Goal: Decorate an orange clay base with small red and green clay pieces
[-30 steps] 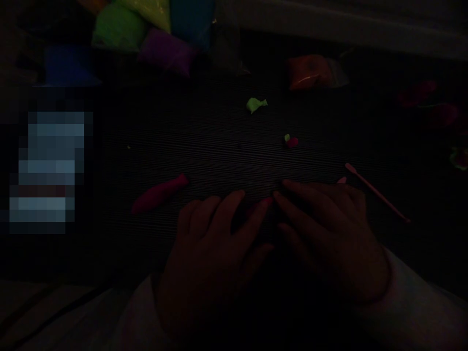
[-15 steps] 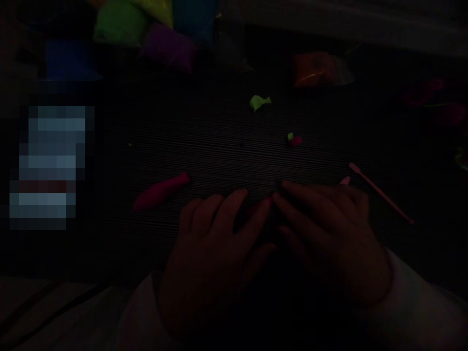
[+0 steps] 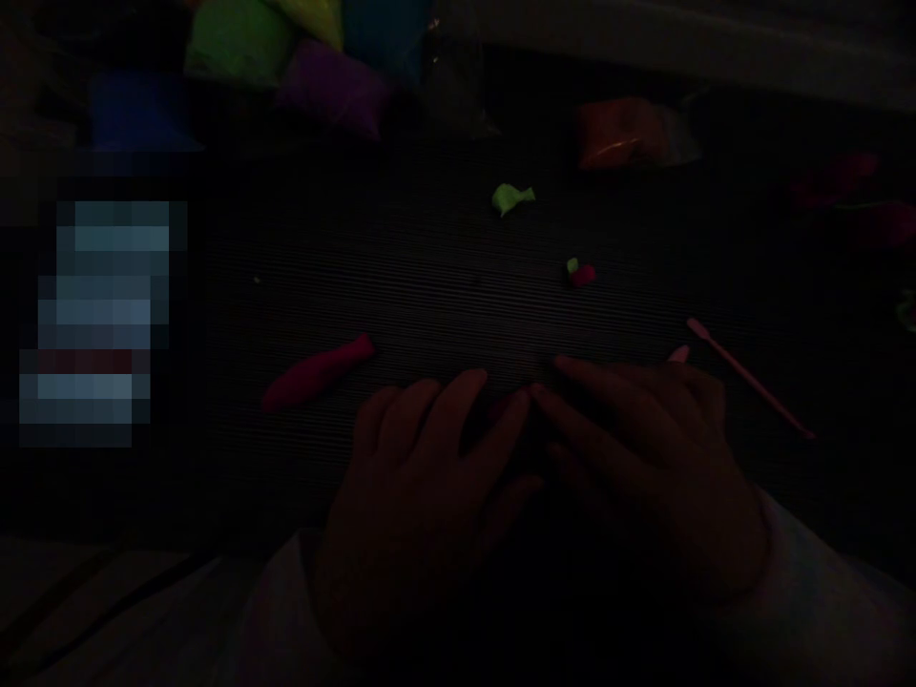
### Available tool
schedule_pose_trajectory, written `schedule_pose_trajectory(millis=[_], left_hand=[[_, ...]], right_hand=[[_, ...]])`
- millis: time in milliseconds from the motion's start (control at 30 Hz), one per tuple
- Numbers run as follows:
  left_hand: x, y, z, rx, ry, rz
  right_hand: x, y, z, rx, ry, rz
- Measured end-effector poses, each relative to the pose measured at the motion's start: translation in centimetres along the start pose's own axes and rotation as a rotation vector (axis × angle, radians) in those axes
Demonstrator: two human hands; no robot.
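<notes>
In dim light, both my hands rest low over the dark table. My left hand (image 3: pixel 422 477) has its fingers spread and bent, the index fingertip on a small piece of pink modelling clay (image 3: pixel 503 407), mostly hidden. From the other side, my right hand (image 3: pixel 658 468) stretches its fingers toward the same piece; one fingertip meets the left index tip there. A longer lump of pink clay (image 3: pixel 315 375) lies left of my left hand. Beyond my right hand is a thin pink modelling tool (image 3: pixel 751 379), and a second pink tip (image 3: pixel 678 355) pokes out behind the knuckles.
A green clay scrap (image 3: pixel 510 198) and a small green-and-pink bit (image 3: pixel 582 274) lie ahead. Bagged clay stands at the back: green (image 3: pixel 239 43), purple (image 3: pixel 336 91), blue (image 3: pixel 143 110), orange (image 3: pixel 622 134). Dark pink shapes (image 3: pixel 837 181) are far right. A blurred pale patch (image 3: pixel 100 324) is at left.
The view has shifted slightly. My hands keep nearly the same pose, fingertips still together at the small pink piece.
</notes>
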State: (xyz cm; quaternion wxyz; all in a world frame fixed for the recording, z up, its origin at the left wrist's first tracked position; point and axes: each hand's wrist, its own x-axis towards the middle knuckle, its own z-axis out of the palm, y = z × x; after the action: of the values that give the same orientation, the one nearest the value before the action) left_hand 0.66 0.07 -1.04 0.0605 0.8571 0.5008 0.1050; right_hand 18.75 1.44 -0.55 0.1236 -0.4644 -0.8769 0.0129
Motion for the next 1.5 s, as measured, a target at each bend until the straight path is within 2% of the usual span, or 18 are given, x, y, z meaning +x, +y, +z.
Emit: schedule_pose_trajectory(millis=[767, 1500], left_hand=[[0.02, -0.02, 0.25, 0.006, 0.003, -0.011], [-0.09, -0.14, 0.1, -0.037, 0.017, -0.006]], right_hand=[[0.11, 0.12, 0.03, -0.005, 0.031, 0.004], [0.09, 0.0, 0.09, 0.004, 0.007, -0.031]])
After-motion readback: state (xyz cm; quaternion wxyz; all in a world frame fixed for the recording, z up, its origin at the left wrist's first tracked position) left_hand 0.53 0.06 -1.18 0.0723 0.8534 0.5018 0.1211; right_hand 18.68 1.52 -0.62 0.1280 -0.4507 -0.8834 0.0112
